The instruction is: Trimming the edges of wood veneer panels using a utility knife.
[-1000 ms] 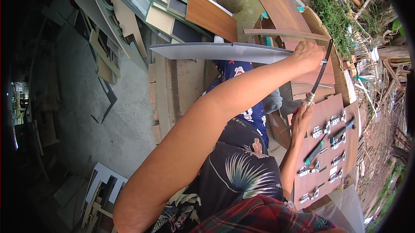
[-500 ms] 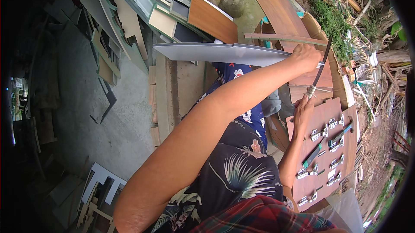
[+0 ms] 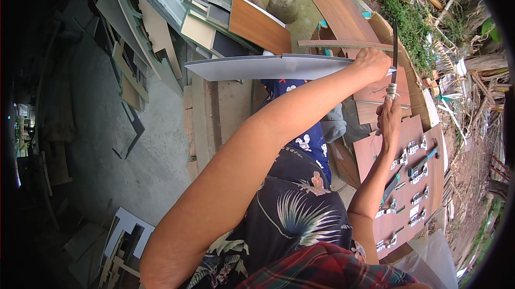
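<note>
Where the long grey panel ends at right in the head view, the left hand has its fingers folded over it, knuckles up, with no visible gap in the grip. Panel runs crosswise in front of the body, over the blue patterned trousers; its support underneath cannot be made out. Right hand, just below, has its fingers closed around the grip of a slim dark tool, pale binding wound near the base of its blade. Tool points away from the body, nearly upright in frame, its blade at the panel's right end; contact cannot be confirmed. Beside the right forearm lies a brown board carrying metal hinges and a teal-and-black hammer. Beyond the panel, a brown offcut leans among stacked boards.
</note>
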Demonstrator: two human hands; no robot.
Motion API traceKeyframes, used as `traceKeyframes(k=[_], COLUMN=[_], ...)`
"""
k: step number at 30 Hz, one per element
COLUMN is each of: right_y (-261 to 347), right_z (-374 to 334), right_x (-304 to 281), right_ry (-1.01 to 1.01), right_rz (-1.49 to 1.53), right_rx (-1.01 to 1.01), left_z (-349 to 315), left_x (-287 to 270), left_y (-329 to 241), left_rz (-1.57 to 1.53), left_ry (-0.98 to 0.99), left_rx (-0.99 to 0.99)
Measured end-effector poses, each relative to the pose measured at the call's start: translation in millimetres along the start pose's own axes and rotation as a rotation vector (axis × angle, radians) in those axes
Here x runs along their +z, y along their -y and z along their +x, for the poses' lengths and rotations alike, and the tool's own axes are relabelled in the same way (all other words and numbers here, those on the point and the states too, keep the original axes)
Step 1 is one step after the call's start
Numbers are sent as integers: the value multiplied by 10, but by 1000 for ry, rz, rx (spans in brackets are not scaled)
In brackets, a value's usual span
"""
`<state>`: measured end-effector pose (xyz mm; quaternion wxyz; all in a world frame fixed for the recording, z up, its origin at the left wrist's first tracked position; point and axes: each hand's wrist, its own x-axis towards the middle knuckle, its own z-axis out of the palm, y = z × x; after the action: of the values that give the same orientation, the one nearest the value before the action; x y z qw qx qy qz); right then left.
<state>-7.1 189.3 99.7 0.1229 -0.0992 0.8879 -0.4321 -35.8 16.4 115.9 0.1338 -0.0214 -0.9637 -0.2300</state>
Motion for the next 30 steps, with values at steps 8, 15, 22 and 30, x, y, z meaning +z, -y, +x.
traceKeyframes(k=[8, 15, 22, 30], right_y=[-596, -602, -235, -556], right_z=[-597, -390, -8, -768], right_x=[492, 192, 181, 406], right_ry=[-167, -136, -78, -134], right_rz=[67, 34, 36, 93], right_rx=[-120, -85, -114, -78], left_z=[84, -13, 42, 77], left_x=[-31, -78, -90, -70], left_y=[23, -60, 29, 64], left_rz=[13, 65, 21, 19], left_ry=[89, 76, 97, 107], left_rx=[-39, -5, -43, -39])
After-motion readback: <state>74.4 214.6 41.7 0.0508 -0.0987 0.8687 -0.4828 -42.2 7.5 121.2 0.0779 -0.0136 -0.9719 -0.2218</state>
